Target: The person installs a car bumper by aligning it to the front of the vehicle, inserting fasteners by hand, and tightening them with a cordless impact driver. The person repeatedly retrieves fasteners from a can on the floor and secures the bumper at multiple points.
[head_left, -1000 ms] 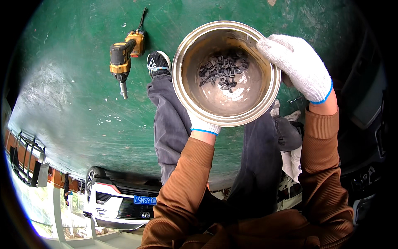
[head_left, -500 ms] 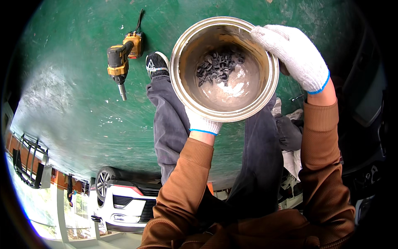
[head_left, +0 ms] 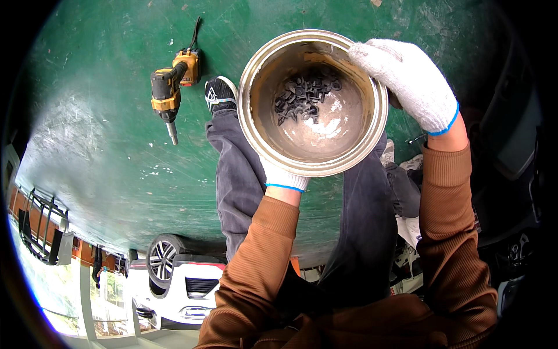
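A round metal tin [head_left: 302,167], its mouth facing up at me, is held over my legs between both gloved hands. Inside it, dark plastic push clips [head_left: 305,96] lie heaped toward the far left of the smeared bottom. My right hand [head_left: 410,81], in a white knit glove with a blue cuff, grips the rim on the right, thumb over the edge; its other fingers are hidden behind the wall. Beneath the near side, my left hand [head_left: 285,174] supports the tin, and its fingers are out of sight under it.
A yellow-and-black cordless power tool [head_left: 171,93] with a long socket lies on the green floor [head_left: 116,168] to the left. A white car [head_left: 183,285] stands at the lower left, near a black rack [head_left: 43,227]. Dark bodywork [head_left: 505,134] fills the right side.
The tin and both hands sit slightly lower in view, as does the power tool. The white car has shifted a little to the right against the background.
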`<act>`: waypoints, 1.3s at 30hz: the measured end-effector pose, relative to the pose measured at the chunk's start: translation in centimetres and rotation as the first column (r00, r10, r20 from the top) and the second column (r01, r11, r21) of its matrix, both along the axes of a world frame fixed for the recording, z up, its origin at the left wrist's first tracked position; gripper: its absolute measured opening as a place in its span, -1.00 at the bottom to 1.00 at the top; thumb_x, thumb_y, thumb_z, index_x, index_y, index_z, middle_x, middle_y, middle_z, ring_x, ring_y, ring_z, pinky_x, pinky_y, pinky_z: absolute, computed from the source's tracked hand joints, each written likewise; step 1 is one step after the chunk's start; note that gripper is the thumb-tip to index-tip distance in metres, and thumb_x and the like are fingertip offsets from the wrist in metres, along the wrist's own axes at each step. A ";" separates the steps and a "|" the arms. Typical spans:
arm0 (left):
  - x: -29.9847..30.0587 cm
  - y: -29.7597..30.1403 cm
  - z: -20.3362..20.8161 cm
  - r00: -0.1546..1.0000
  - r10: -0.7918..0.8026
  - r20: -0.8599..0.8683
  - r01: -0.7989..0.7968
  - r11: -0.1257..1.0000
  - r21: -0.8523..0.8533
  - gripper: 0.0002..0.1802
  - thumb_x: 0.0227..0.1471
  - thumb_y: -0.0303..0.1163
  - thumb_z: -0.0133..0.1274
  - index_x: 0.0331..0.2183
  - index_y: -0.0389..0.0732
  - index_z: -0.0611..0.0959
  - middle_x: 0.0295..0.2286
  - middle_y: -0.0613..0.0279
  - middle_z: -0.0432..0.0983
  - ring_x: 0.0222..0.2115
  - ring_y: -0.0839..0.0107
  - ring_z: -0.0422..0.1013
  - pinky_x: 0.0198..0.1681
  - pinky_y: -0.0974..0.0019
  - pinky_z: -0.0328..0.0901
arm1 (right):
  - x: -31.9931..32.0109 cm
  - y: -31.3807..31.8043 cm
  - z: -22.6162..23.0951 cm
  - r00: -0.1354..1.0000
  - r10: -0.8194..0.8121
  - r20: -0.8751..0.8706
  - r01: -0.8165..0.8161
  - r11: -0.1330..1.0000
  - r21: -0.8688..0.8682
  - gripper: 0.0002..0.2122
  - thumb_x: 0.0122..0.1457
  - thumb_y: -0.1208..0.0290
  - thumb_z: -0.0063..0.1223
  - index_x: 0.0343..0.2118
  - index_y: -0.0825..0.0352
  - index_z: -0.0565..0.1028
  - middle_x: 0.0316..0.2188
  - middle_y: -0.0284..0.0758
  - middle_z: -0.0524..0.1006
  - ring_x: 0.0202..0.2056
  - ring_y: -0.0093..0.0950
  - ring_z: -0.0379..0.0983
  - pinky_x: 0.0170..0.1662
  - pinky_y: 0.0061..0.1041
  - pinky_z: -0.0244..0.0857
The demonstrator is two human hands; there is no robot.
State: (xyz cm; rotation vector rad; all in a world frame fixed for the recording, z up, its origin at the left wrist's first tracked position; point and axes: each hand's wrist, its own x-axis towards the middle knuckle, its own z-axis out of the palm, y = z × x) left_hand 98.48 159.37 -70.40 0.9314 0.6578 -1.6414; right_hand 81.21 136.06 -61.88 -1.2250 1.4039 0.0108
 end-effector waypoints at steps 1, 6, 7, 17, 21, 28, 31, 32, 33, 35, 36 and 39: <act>0.0 0.1 0.0 0.999 -0.025 0.019 0.025 1.000 -0.003 -0.31 0.52 0.02 -0.38 0.47 -0.12 0.16 0.45 0.10 0.11 0.43 0.13 0.08 0.52 0.06 -0.04 | 0.1 0.0 0.0 1.000 -0.014 0.012 0.014 1.000 0.012 -0.51 0.33 -0.09 0.21 -0.42 0.36 0.63 -0.58 -0.42 0.51 -0.52 -0.64 0.42 -0.42 -0.56 0.29; -0.2 0.7 -0.9 0.898 -0.335 0.286 0.361 0.932 -0.044 -0.33 0.52 -0.02 -0.36 0.47 -0.12 0.15 0.44 0.10 0.11 0.43 0.15 0.08 0.52 0.07 -0.03 | 1.0 -0.7 1.5 0.994 -0.068 -0.083 0.082 0.983 0.167 -0.52 0.32 -0.07 0.24 -0.42 0.36 0.64 -0.58 -0.44 0.52 -0.52 -0.65 0.41 -0.43 -0.56 0.28; -0.2 0.9 -1.1 0.821 -0.423 0.383 0.475 0.879 -0.049 -0.34 0.53 -0.03 -0.36 0.47 -0.12 0.15 0.44 0.10 0.12 0.43 0.15 0.08 0.52 0.07 -0.03 | 0.9 -0.7 1.5 0.993 -0.070 -0.092 0.085 0.982 0.167 -0.53 0.32 -0.06 0.25 -0.42 0.37 0.64 -0.57 -0.44 0.52 -0.52 -0.66 0.41 -0.44 -0.56 0.28; -0.4 1.6 -1.7 0.965 0.148 -0.217 -0.111 0.979 0.173 -0.35 0.54 0.02 -0.35 0.46 -0.07 0.20 0.43 0.15 0.14 0.40 0.20 0.13 0.51 0.07 0.03 | -0.1 -0.4 2.2 0.997 -0.054 -0.048 0.062 0.981 0.186 -0.59 0.30 0.00 0.29 -0.24 0.37 0.73 -0.51 -0.44 0.60 -0.48 -0.67 0.47 -0.42 -0.60 0.33; -0.4 2.3 -2.6 0.967 0.143 -0.213 -0.111 0.982 0.156 -0.35 0.54 0.03 -0.33 0.46 -0.06 0.22 0.41 0.15 0.19 0.38 0.20 0.17 0.50 0.05 0.06 | -0.3 -0.4 2.2 0.997 -0.063 -0.046 0.071 0.978 0.195 -0.60 0.32 0.04 0.28 -0.20 0.38 0.73 -0.48 -0.42 0.62 -0.46 -0.65 0.49 -0.39 -0.58 0.36; 0.8 -2.1 -0.4 0.986 -0.045 -0.164 0.067 0.989 0.132 -0.38 0.55 -0.04 -0.35 0.44 -0.08 0.25 0.37 0.13 0.27 0.35 0.16 0.24 0.46 0.03 0.16 | -1.5 -0.2 4.3 0.992 -0.124 -0.013 0.125 0.982 0.144 -0.61 0.34 0.11 0.25 -0.10 0.43 0.71 -0.35 -0.30 0.69 -0.29 -0.56 0.57 -0.17 -0.52 0.45; 1.7 -5.5 2.6 0.993 -0.089 -0.077 0.096 0.991 0.089 -0.45 0.53 -0.13 -0.28 0.33 -0.21 0.41 0.25 0.04 0.44 0.19 0.14 0.44 0.32 0.05 0.37 | -2.2 0.9 7.1 0.968 -0.249 -0.027 0.250 0.963 0.097 -0.61 0.37 0.17 0.20 0.00 0.45 0.67 -0.23 -0.27 0.72 -0.19 -0.51 0.59 -0.04 -0.49 0.44; 2.2 -6.5 3.6 0.989 -0.147 -0.023 0.147 0.989 0.017 -0.47 0.52 -0.17 -0.25 0.29 -0.26 0.47 0.20 0.01 0.49 0.13 0.14 0.50 0.26 0.07 0.43 | -2.4 1.4 8.4 0.946 -0.325 -0.015 0.325 0.942 0.083 -0.62 0.38 0.18 0.19 0.03 0.45 0.66 -0.20 -0.27 0.71 -0.17 -0.51 0.59 -0.02 -0.48 0.44; 3.0 -7.8 5.0 0.962 -0.259 0.082 0.268 0.955 -0.128 -0.50 0.50 -0.22 -0.22 0.23 -0.31 0.52 0.14 -0.01 0.55 0.06 0.15 0.55 0.20 0.09 0.48 | -2.8 1.9 9.9 0.950 -0.313 -0.009 0.312 0.949 -0.050 -0.62 0.39 0.22 0.19 0.07 0.44 0.64 -0.17 -0.27 0.69 -0.15 -0.50 0.57 -0.01 -0.47 0.43; 2.9 -10.9 10.8 0.991 -0.129 0.039 0.129 0.992 0.003 -0.60 0.40 -0.38 -0.09 0.06 -0.47 0.62 -0.04 -0.05 0.67 -0.15 0.19 0.65 0.01 0.17 0.60 | -3.8 2.5 14.4 0.971 -0.226 -0.084 0.216 0.969 -0.118 -0.65 0.39 0.25 0.17 0.08 0.40 0.64 -0.18 -0.24 0.62 -0.14 -0.46 0.56 0.01 -0.46 0.42; 3.5 -10.8 11.5 0.991 -0.133 0.004 0.134 0.991 -0.029 -0.60 0.35 -0.39 -0.04 0.06 -0.47 0.62 -0.02 -0.05 0.67 -0.11 0.17 0.65 0.05 0.13 0.58 | -3.9 2.8 17.5 0.980 -0.172 -0.102 0.150 0.970 -0.193 -0.66 0.40 0.26 0.16 0.08 0.39 0.65 -0.19 -0.22 0.60 -0.13 -0.45 0.57 0.03 -0.45 0.42; 5.9 -10.7 19.9 0.956 -0.279 -0.093 0.271 0.958 -0.090 -0.48 0.22 -0.45 -0.04 0.18 -0.41 0.54 0.07 -0.10 0.61 0.04 0.04 0.58 0.18 0.03 0.51 | -3.6 6.3 25.5 0.962 -0.270 0.043 0.267 0.900 -0.343 -0.67 0.41 0.27 0.13 0.12 0.33 0.64 -0.08 -0.21 0.60 0.00 -0.31 0.56 0.11 -0.35 0.42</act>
